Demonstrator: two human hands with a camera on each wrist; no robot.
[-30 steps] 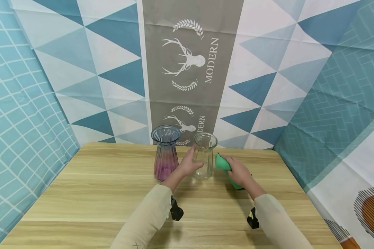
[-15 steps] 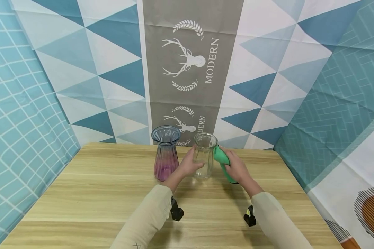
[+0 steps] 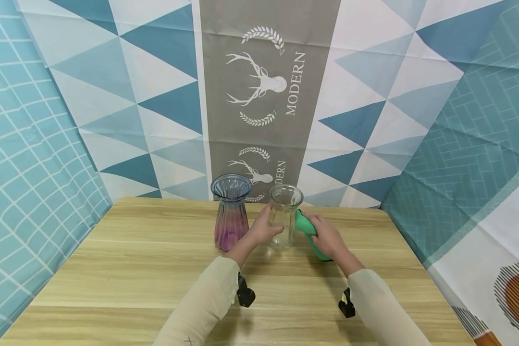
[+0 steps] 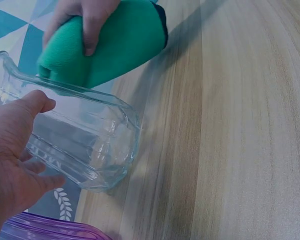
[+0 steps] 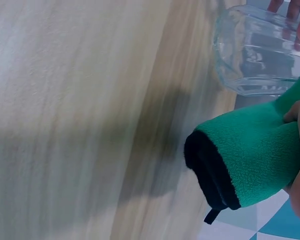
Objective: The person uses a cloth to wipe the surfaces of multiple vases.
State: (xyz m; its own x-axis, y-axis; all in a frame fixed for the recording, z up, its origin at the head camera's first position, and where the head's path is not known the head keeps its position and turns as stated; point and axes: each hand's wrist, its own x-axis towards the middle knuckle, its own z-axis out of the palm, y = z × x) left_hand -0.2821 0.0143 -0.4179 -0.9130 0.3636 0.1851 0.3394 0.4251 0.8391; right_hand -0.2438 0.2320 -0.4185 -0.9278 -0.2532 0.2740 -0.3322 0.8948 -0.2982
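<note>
A clear glass vase [image 3: 289,221] stands upright on the wooden table. My left hand [image 3: 263,227] holds it from the left, thumb across the near side and fingers round the back. In the left wrist view that thumb [image 4: 39,102] lies on the glass [image 4: 85,135]. My right hand [image 3: 328,236] grips a folded green cloth [image 3: 306,225] with dark edging, its upper end right at the vase's right side. The right wrist view shows the cloth [image 5: 255,150] bunched in the fingers, its dark-edged end hanging free.
A ribbed vase [image 3: 230,216], blue above and pink-purple below, stands just left of my left hand. A patterned backdrop [image 3: 259,96] rises behind the table's far edge [image 3: 173,200]. Black wrist cameras [image 3: 245,292] hang under both forearms.
My right hand has brought the cloth leftward to the vase's side, first rising toward the rim, then dropping slightly. My left hand and both vases stay in place.
</note>
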